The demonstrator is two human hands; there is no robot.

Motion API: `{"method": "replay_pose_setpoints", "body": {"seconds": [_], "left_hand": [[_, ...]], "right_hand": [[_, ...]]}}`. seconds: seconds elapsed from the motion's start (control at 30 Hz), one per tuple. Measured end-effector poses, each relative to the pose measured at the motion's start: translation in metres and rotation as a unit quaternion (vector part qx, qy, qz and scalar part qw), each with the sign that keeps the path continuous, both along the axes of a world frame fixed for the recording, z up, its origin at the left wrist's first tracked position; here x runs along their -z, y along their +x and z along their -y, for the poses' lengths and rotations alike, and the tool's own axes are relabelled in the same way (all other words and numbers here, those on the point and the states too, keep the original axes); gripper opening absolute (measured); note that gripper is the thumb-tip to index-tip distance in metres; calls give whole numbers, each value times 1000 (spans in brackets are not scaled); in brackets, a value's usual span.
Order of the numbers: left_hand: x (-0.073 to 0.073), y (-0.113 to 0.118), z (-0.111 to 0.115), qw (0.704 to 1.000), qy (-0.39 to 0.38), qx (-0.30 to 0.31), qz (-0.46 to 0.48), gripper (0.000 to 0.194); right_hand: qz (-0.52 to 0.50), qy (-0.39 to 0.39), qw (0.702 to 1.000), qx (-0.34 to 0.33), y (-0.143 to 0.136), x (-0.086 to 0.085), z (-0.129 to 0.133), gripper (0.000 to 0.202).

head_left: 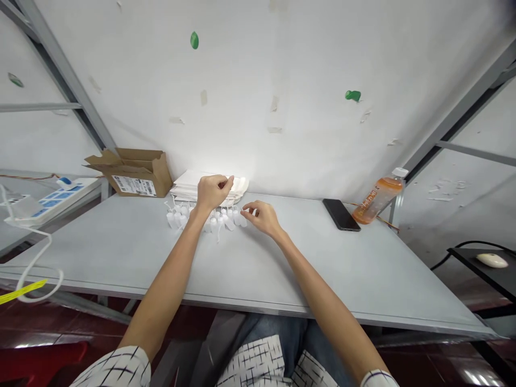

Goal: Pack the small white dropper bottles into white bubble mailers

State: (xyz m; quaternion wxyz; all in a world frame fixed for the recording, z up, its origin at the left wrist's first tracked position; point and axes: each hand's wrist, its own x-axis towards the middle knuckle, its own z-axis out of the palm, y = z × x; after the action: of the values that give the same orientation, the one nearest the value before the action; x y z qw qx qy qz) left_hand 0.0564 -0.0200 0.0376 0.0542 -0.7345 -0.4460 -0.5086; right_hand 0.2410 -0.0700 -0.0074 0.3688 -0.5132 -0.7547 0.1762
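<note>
Many small white pieces (228, 221), rounded like tags with thin white strings, lie in a loose row on the grey table. Over the row, close to a stack of white paper sheets or bags (187, 185), is my left hand (213, 193). Its fingers are closed, and whatever they may hold is hidden. My right hand (263, 217) reaches the row's right end, thumb and fingers bent into a pinch. The fingertips are right by the last white piece; what lies between them is too small to make out.
An opened cardboard box (137, 172) stands at the back left, near a white power strip (56, 201) with a cable. On the right are a black phone (341, 215) and a leaning bottle of orange drink (379, 199). A white wall closes the back of the table (258, 269).
</note>
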Motion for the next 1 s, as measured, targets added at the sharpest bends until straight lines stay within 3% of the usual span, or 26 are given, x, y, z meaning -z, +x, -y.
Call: {"method": "replay_pose_setpoints", "body": {"seconds": [0.3, 0.47, 0.6, 0.7, 0.8, 0.9, 1.0], "left_hand": [[2, 14, 9, 999, 5, 29, -31, 49], [11, 36, 24, 997, 13, 65, -40, 42], [26, 62, 40, 992, 1, 108, -65, 31], [42, 80, 51, 991, -47, 108, -69, 25], [55, 92, 57, 986, -125, 84, -71, 31], [63, 96, 58, 970, -210, 87, -87, 39], [65, 96, 55, 952, -271, 112, -89, 34]], "right_hand": [[-44, 16, 999, 24, 2, 4, 4, 11], [-170, -24, 985, 27, 35, 8, 6, 16], [-239, -76, 967, 40, 71, 13, 12, 25], [-272, -98, 955, 60, 92, 13, 16, 30], [-318, -106, 939, 75, 103, 10, 20, 30], [-364, -121, 920, 73, 103, 8, 23, 31], [-382, -141, 912, 53, 97, 9, 24, 32]]}}
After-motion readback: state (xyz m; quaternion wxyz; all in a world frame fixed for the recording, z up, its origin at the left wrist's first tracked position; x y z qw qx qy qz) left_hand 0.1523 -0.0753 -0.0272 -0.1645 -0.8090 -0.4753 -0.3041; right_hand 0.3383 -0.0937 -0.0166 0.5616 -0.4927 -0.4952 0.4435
